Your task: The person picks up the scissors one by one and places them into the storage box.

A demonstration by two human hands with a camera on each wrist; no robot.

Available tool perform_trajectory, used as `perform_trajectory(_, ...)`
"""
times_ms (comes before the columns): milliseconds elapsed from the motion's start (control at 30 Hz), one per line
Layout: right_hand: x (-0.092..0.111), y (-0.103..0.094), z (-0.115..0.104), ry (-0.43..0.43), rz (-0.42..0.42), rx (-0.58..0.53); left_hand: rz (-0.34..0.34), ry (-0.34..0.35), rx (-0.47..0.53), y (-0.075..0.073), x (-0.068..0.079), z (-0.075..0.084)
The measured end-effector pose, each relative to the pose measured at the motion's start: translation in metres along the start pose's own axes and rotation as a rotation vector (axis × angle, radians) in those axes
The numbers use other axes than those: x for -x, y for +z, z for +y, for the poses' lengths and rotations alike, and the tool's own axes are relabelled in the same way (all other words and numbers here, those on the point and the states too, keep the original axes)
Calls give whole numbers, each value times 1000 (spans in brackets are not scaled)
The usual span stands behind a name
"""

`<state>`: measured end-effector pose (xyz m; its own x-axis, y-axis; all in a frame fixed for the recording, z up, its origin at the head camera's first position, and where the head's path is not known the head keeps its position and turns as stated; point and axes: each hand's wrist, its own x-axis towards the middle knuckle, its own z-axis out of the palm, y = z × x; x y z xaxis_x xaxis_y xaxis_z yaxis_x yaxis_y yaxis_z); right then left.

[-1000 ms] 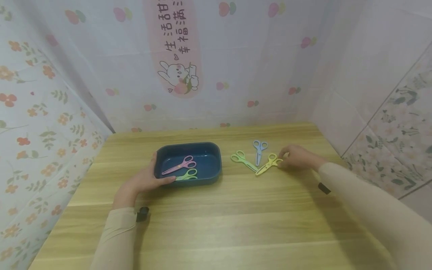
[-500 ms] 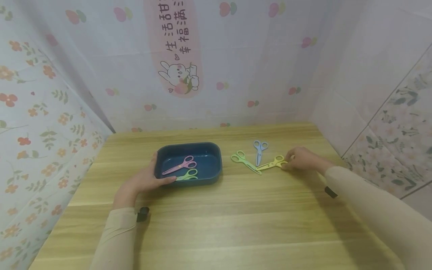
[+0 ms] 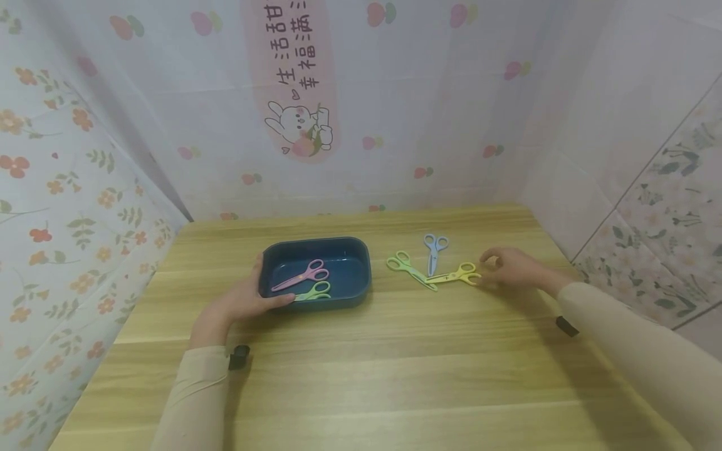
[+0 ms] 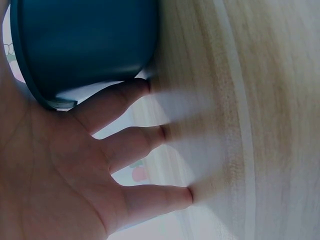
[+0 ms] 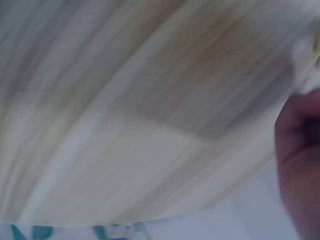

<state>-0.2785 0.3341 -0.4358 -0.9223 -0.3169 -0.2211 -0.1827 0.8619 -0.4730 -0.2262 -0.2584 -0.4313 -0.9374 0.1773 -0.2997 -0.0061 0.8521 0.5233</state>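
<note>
My left hand (image 3: 239, 304) rests against the left end of a dark blue box (image 3: 352, 300), its thumb lying over the near rim. In the left wrist view, its straight, spread fingers (image 4: 150, 197) reach down to the table beside the box wall. Inside the box lie pink scissors (image 3: 301, 275) and green scissors (image 3: 316, 292), partly hidden by rim and thumb. On the right, my right hand (image 3: 516, 269) is at the handles of the yellow scissors (image 3: 454, 274), loosely bent fingers right by the loops. The yellow blades meet another pair of green scissors (image 3: 412, 270).
Blue scissors (image 3: 434, 254) lie just behind the yellow and green pairs, handles toward the back. The wooden table (image 3: 361, 376) ends at a patterned curtain (image 3: 395, 113) behind, with more printed cloth at both sides.
The yellow scissors have turned from slanting to nearly level, and their handles have shifted right. My right hand has moved right and its fingers have loosened. The left hand and box stay put.
</note>
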Motion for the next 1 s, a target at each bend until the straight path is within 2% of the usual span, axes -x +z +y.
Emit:
perform_trajectory(233, 1, 1, 13, 14, -171, -235, 0, -7, 9, -1, 1, -1)
perform_trajectory(333, 0, 1, 13, 29, -202, -299, 3, -2, 7, -1, 0, -1)
perform_trajectory(600, -4, 2, 17, 26, -236, -289, -13, -2, -9, 0, 1, 0)
perform_trajectory(1000, -6, 2, 13, 48, -287, -243, 9, 10, -1, 1, -1, -2)
